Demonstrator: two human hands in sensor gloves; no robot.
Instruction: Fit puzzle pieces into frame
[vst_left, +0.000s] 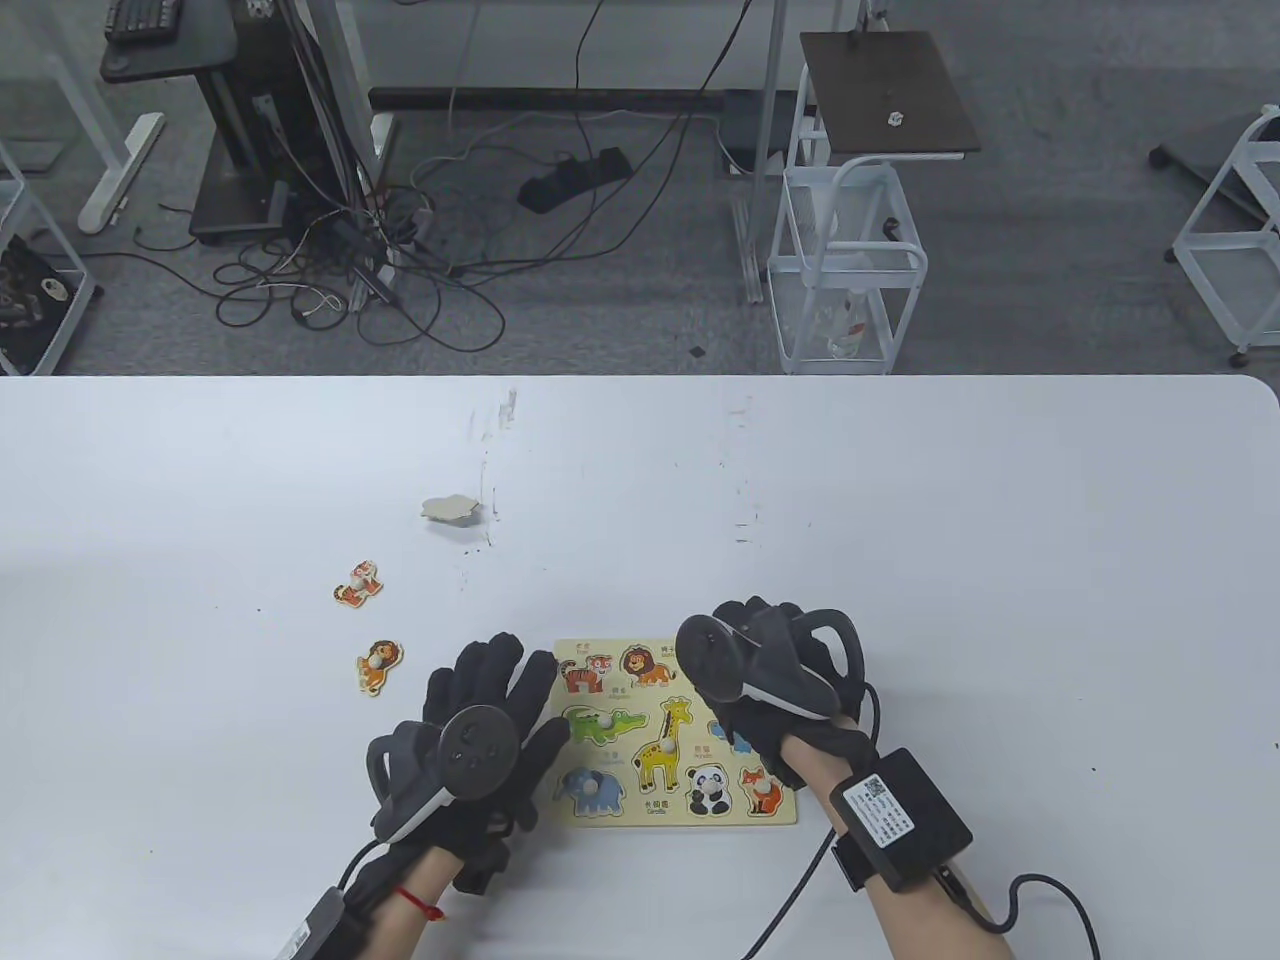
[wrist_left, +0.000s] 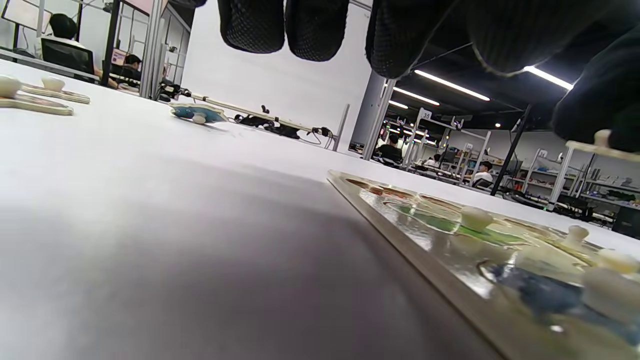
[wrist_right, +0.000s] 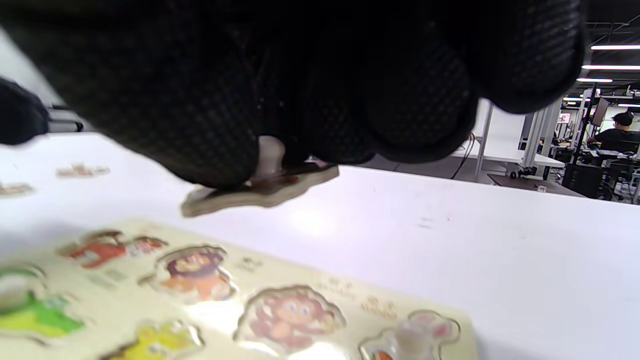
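The wooden puzzle frame (vst_left: 775, 812) lies near the table's front edge. The crocodile (vst_left: 600, 725), giraffe (vst_left: 665, 748), elephant (vst_left: 592, 790), panda (vst_left: 710, 790) and fox (vst_left: 762, 790) pieces sit in it. My right hand (vst_left: 760, 650) hovers over the frame's far right part. In the right wrist view its fingers (wrist_right: 320, 100) pinch the knob of a brown piece (wrist_right: 260, 194), held in the air above the frame (wrist_right: 360, 300). My left hand (vst_left: 500, 690) lies open beside the frame's left edge, its thumb at the edge, holding nothing.
Loose on the table left of the frame are a tiger piece (vst_left: 357, 583), a lion piece (vst_left: 379, 665) and, farther back, a face-down piece (vst_left: 448, 509), blue underneath in the left wrist view (wrist_left: 197, 113). The table's far edge drops to a floor with cables.
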